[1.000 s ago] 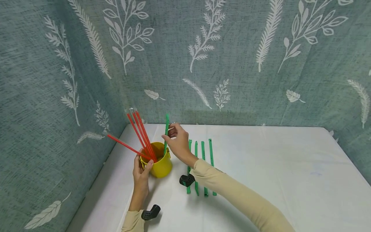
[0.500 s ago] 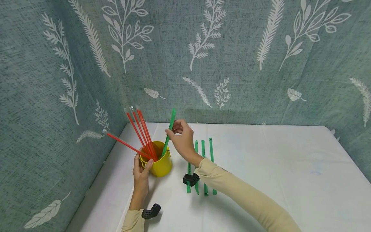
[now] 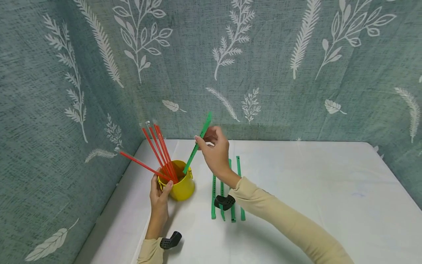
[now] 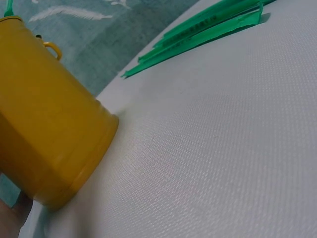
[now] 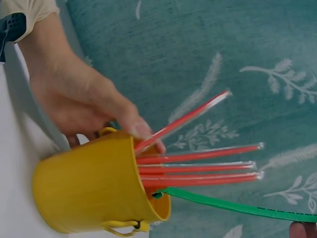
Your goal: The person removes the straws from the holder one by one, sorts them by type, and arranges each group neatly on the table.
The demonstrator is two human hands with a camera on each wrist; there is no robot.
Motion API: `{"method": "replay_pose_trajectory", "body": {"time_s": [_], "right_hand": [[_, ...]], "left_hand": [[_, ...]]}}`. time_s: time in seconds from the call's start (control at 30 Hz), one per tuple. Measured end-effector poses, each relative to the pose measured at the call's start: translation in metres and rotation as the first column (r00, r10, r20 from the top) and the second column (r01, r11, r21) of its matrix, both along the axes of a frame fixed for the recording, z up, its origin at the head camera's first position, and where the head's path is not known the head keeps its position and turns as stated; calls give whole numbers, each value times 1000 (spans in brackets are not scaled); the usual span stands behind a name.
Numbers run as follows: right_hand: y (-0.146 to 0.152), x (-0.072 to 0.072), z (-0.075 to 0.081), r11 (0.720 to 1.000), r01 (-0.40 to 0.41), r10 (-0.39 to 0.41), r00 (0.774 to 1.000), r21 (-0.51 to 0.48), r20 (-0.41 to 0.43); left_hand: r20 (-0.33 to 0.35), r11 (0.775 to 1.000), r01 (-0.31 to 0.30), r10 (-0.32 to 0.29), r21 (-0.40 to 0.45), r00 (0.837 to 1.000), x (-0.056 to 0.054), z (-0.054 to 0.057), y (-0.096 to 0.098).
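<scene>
My left hand (image 3: 159, 205) grips the left side of a small yellow bucket (image 3: 183, 190), its thumb near the rim. Several red straws (image 5: 208, 179) in clear wrappers lean out of the bucket toward the left. My right hand (image 3: 215, 154) pinches a green wrapped straw (image 3: 190, 159) between thumb and fingers. That straw slants up to the right, its lower end at the bucket's mouth. In the right wrist view this lower end (image 5: 166, 191) overlaps the rim beside the red straws.
Several more green wrapped straws (image 3: 213, 198) lie roughly parallel on the white table (image 3: 313, 190), right of the bucket and partly under my right forearm. Patterned green cloth (image 3: 270, 91) hangs behind the table and on its left.
My right hand has moved up and to the right with the green straw, which tilts further right and sits higher out of the bucket. My left hand and the bucket have stayed in place.
</scene>
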State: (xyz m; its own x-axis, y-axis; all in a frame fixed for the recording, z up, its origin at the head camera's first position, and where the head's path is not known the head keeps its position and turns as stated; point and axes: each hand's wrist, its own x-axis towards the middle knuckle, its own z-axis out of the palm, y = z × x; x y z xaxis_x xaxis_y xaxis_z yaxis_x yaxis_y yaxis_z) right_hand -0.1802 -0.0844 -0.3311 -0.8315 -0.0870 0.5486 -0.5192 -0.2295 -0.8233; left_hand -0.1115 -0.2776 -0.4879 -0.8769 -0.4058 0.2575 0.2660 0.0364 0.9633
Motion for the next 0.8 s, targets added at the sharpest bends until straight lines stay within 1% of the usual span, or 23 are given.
{"method": "replay_pose_trajectory", "body": {"time_s": [0.1,0.23,0.27,0.47,0.5,0.8], "right_hand": [[6,-1,2,1000,12,-12,1000,0,-8],[14,-1,4,999,34,-34,999,13,5],[16,-3,0,999,42,-42,999,12,5],[30,-6,-2,997,65,-66,998,42,17],[33,-4,1,997,65,-67,997,51,26],[53,-9,-9,993,83,-90,994,88,70]], "left_hand": [[4,1000,-1,1,-1,1000,0,1,0],[23,1000,-5,5,-14,1000,1,2,1],[25,1000,-6,6,-15,1000,1,2,1],[11,1000,-3,3,-4,1000,1,2,1],[10,1000,-2,2,-5,1000,1,2,1],[12,1000,0,0,-15,1000,1,2,1]]}}
